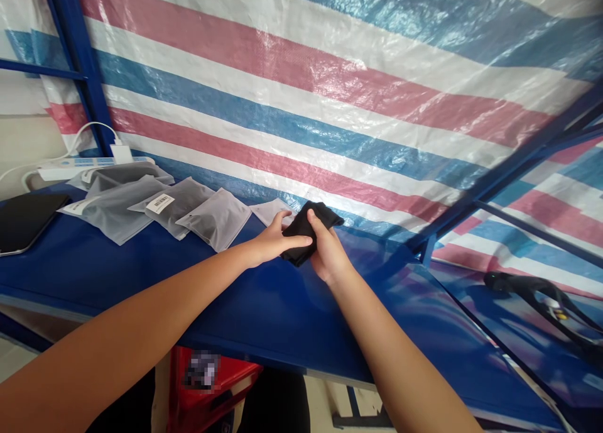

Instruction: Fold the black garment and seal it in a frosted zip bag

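Both hands grip a folded piece of black cloth above the blue table; which garment it is, I cannot tell. My left hand pinches its left side, thumb lying across the front. On the right side my right hand is closed around it, thumb pressed on top. Just behind the left hand lies a pale flat packet, partly hidden. Left of the hands sit frosted zip bags, among them one with grey contents and one with a barcode label.
A power strip with a white charger stands at the back left, near a black tablet-like device. Striped plastic sheeting hangs behind the table. Black straps lie at right. Below is a red stool.
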A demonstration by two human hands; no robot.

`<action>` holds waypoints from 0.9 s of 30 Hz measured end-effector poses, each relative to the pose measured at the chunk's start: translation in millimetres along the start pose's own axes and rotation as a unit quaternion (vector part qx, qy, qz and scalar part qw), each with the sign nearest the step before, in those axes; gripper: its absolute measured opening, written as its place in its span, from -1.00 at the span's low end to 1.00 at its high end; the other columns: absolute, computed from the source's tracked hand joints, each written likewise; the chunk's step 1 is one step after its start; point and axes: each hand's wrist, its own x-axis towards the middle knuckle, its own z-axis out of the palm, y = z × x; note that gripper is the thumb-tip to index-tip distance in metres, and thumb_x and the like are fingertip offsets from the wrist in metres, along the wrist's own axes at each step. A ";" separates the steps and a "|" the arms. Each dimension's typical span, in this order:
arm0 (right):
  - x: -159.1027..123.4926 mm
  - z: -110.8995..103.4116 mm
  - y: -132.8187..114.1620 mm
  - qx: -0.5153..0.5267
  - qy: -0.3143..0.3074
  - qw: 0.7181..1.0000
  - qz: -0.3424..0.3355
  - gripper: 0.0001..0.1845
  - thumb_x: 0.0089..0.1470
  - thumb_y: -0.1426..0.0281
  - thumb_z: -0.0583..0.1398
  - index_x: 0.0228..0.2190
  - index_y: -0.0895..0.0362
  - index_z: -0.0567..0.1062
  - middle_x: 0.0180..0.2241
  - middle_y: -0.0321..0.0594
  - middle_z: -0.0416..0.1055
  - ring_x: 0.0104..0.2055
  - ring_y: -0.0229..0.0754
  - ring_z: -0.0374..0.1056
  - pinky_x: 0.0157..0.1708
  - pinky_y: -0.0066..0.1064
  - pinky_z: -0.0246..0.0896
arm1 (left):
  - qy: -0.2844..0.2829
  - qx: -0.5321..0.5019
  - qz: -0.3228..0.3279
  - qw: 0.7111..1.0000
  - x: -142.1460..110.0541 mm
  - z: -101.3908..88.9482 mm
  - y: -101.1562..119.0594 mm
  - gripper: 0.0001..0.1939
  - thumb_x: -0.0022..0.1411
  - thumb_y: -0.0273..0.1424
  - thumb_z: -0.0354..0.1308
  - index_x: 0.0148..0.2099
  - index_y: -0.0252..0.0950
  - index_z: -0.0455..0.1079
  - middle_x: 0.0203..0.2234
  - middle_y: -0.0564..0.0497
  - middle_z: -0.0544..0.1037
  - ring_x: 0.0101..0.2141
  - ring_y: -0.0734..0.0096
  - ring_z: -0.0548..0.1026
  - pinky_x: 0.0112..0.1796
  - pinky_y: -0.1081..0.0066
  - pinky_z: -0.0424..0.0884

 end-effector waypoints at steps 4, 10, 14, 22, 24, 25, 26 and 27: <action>13.1 -18.1 -11.6 0.030 0.108 0.990 -0.082 -0.47 -0.05 0.10 0.41 -0.07 -0.01 0.44 -0.06 -0.23 0.52 0.03 -0.04 0.45 -0.05 -0.24 0.49 | -0.014 0.026 -0.036 0.999 -1.1 -2.5 1.7 0.13 0.00 -0.07 0.44 0.41 -0.07 -0.19 0.12 -0.25 0.37 -0.22 0.19 0.56 -0.22 0.17 0.53; 43.7 -68.7 -17.5 0.043 0.223 0.971 -0.073 -0.48 -0.05 0.21 0.42 -0.06 -0.03 0.41 -0.07 -0.27 0.51 -0.02 -0.09 0.48 -0.15 -0.27 0.54 | 0.120 0.334 0.161 0.921 7.0 -33.7 -2.1 -0.60 0.21 -0.21 0.23 0.06 -0.21 0.37 0.05 -0.11 0.44 -0.03 0.11 0.45 -0.01 0.17 0.41; 51.3 -80.4 -6.7 0.027 0.185 0.982 0.023 -0.57 -0.03 0.24 0.41 -0.13 0.04 0.45 -0.15 -0.20 0.55 -0.13 -0.10 0.52 -0.18 -0.26 0.55 | 0.116 0.419 0.153 0.887 14.3 -52.9 -16.9 -0.74 0.29 -0.37 0.06 -0.01 -0.27 0.43 0.03 -0.17 0.46 0.08 0.03 0.39 0.13 0.09 0.29; 50.8 -77.8 -1.5 -0.008 0.139 0.987 0.083 -0.57 -0.03 0.20 0.41 -0.15 0.08 0.48 -0.21 -0.16 0.57 -0.24 -0.10 0.54 -0.23 -0.27 0.56 | 0.048 0.500 0.159 0.850 15.8 -52.5 -23.2 -0.79 0.31 -0.28 0.03 -0.23 -0.21 0.48 -0.16 -0.12 0.51 -0.01 0.03 0.40 0.03 0.11 0.33; 53.0 -81.9 -2.5 -0.014 0.153 0.987 0.055 -0.57 -0.04 0.21 0.41 -0.15 0.07 0.48 -0.21 -0.18 0.57 -0.24 -0.11 0.53 -0.23 -0.29 0.55 | 0.052 0.504 0.167 0.846 15.3 -51.7 -20.9 -0.78 0.30 -0.26 0.04 -0.30 -0.22 0.45 -0.23 -0.10 0.51 -0.06 0.06 0.41 -0.01 0.15 0.34; 53.9 -84.2 -3.0 -0.015 0.156 0.986 0.051 -0.58 -0.04 0.21 0.41 -0.15 0.06 0.48 -0.21 -0.19 0.57 -0.24 -0.12 0.53 -0.24 -0.30 0.55 | 0.057 0.504 0.168 0.845 15.1 -51.4 -19.8 -0.77 0.29 -0.25 0.05 -0.35 -0.22 0.42 -0.27 -0.10 0.51 -0.09 0.07 0.42 -0.05 0.17 0.34; 54.4 -86.4 -3.6 -0.016 0.153 0.986 0.058 -0.59 -0.03 0.21 0.41 -0.16 0.07 0.49 -0.21 -0.19 0.57 -0.24 -0.13 0.53 -0.24 -0.31 0.54 | 0.062 0.504 0.168 0.845 14.8 -51.4 -18.8 -0.74 0.29 -0.23 0.06 -0.40 -0.22 0.39 -0.30 -0.09 0.50 -0.13 0.09 0.43 -0.09 0.19 0.35; 54.2 -88.1 -4.4 -0.016 0.143 0.987 0.074 -0.61 -0.02 0.20 0.40 -0.17 0.08 0.50 -0.21 -0.17 0.57 -0.24 -0.13 0.53 -0.24 -0.32 0.54 | 0.067 0.505 0.167 0.844 14.5 -51.4 -17.8 -0.71 0.28 -0.22 0.06 -0.45 -0.23 0.35 -0.35 -0.08 0.49 -0.18 0.11 0.44 -0.15 0.21 0.34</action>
